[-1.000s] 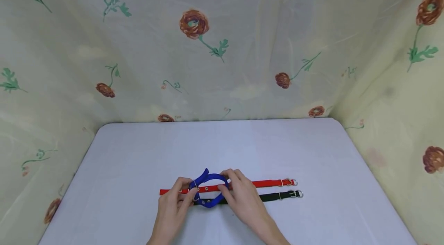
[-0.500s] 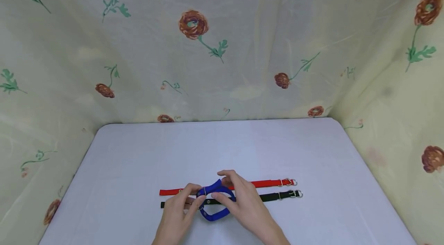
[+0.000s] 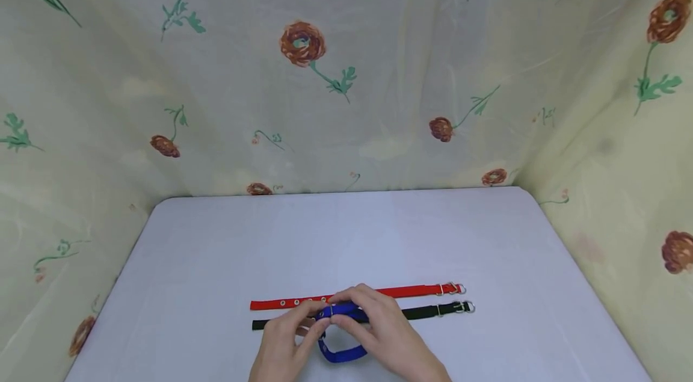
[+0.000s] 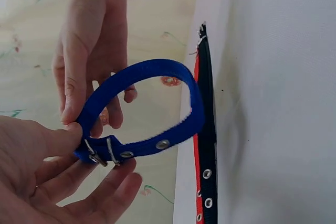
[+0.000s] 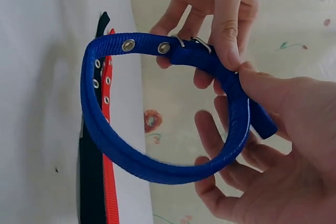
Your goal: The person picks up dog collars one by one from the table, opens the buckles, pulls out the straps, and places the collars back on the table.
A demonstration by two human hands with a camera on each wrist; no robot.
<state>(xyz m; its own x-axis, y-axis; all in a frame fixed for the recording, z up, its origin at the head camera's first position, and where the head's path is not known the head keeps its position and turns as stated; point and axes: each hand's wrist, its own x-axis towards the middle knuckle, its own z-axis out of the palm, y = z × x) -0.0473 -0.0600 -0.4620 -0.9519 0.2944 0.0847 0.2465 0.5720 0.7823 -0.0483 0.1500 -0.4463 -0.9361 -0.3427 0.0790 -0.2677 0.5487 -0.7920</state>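
Observation:
A blue nylon pet collar (image 3: pixel 342 357) is buckled into a loop and held up above the table between both hands. My left hand (image 3: pixel 284 340) pinches it at the metal buckle (image 4: pixel 96 157), thumb and fingers on either side of the strap. My right hand (image 3: pixel 387 331) pinches the strap close beside the buckle, near the loose strap end (image 5: pixel 262 121). Metal eyelets (image 5: pixel 128 45) show along the loop in the right wrist view. Behind the hands lie a red collar (image 3: pixel 406 292) and a black collar (image 3: pixel 422 313), stretched flat; the hands partly hide both.
The collars lie side by side on a white table (image 3: pixel 346 237), their metal buckles and rings toward the right. A flower-patterned curtain (image 3: pixel 379 69) surrounds the table's back and sides.
The blue collar has come nearer to me and slightly right, its loop now hanging lower. Both hands have moved closer together at the buckle. The red and black collars stay in place.

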